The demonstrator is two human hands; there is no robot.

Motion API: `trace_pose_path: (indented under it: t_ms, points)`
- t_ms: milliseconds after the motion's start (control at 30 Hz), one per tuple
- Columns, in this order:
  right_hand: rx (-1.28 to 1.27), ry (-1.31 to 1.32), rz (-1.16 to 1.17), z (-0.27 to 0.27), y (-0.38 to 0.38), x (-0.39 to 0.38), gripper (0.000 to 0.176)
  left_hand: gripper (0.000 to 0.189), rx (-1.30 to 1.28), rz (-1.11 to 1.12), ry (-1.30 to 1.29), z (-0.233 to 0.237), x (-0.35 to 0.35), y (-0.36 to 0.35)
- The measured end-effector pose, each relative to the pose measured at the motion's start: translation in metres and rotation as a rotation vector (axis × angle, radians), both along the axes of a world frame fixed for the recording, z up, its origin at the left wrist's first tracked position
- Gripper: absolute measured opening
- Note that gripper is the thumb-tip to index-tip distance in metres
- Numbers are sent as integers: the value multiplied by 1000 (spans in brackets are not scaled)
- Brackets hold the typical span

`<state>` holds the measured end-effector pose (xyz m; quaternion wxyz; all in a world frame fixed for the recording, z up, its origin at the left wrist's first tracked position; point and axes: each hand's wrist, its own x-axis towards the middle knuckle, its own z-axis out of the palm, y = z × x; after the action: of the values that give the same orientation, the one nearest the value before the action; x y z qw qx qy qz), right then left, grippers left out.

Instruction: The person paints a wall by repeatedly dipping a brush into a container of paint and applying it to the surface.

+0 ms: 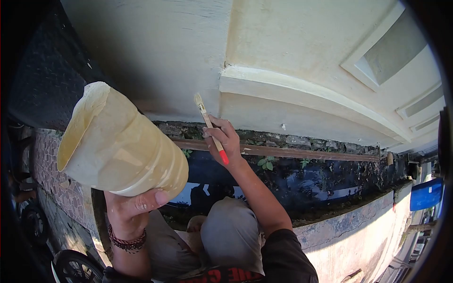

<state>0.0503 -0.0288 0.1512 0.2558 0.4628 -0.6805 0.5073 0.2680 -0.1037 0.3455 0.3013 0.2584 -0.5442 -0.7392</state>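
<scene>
My left hand (134, 203) grips the bottom of a cut plastic container (120, 144) smeared with cream paint, tilted with its open mouth toward the upper left. A beaded bracelet circles that wrist. My right hand (224, 139) holds a small paintbrush (210, 126) with a wooden handle and a red end. Its bristles point up at the cream wall (179, 52), close to the lower edge of a raised moulding (283, 92).
Below the wall runs a rusty metal bar (302, 153) over a dark water-filled channel (292, 181) with small plants. A low concrete ledge (354, 231) borders it. My knees in grey trousers (226, 236) are below. A tiled surface (52, 174) lies at left, a blue object (426, 194) at right.
</scene>
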Motion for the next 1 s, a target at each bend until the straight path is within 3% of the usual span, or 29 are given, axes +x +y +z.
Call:
trace_pose_path:
  t_ms: [33, 67, 133, 233, 300, 333, 400, 467, 533, 633, 700, 833, 900, 933, 1000]
  points:
    - [-50, -91, 191, -1, 4, -2, 22, 67, 21, 3, 20, 1, 0, -1]
    - [-146, -241, 217, 8, 13, -11, 17, 67, 30, 13, 23, 0, 3, -4]
    - [-233, -219, -15, 16, 39, -50, 11, 76, -34, -98, -74, -3, 12, -10]
    - [-231, -95, -130, 14, 66, -65, 10, 75, -31, -103, -74, -4, 20, -16]
    - [-380, 97, -537, 16, 71, -56, 12, 72, 28, -44, -69, 1, 21, -13]
    - [-382, 92, -532, 14, 65, -54, 12, 69, 82, 12, -56, 3, 21, -12]
    - [-310, 119, -909, 11, 40, -52, 15, 70, 57, 30, -37, 2, 25, -10]
    - [-698, -674, -323, 4, -21, -38, 22, 70, 37, 39, -12, -1, 25, -9]
    - [-170, 68, -686, 6, -50, -21, 27, 71, 21, 35, 6, -4, 22, -10]
    - [-47, 38, -562, 7, -60, 3, 26, 71, 75, 10, 63, -6, 15, -7]
    - [79, 62, -72, 14, -52, 18, 23, 72, 76, -25, 52, -4, 6, -4]
    - [-143, 203, -237, 9, -32, 20, 18, 75, 29, -26, 60, -2, 9, -6]
    - [-421, -143, -376, 12, -40, 9, 16, 75, 39, 2, 71, -1, 12, -3]
    - [-328, -412, -282, -22, -57, -1, 20, 75, 36, 12, 63, -1, 14, -2]
    - [17, 118, -515, -1, -87, 5, 37, 80, 2, -8, 21, -2, 19, -4]
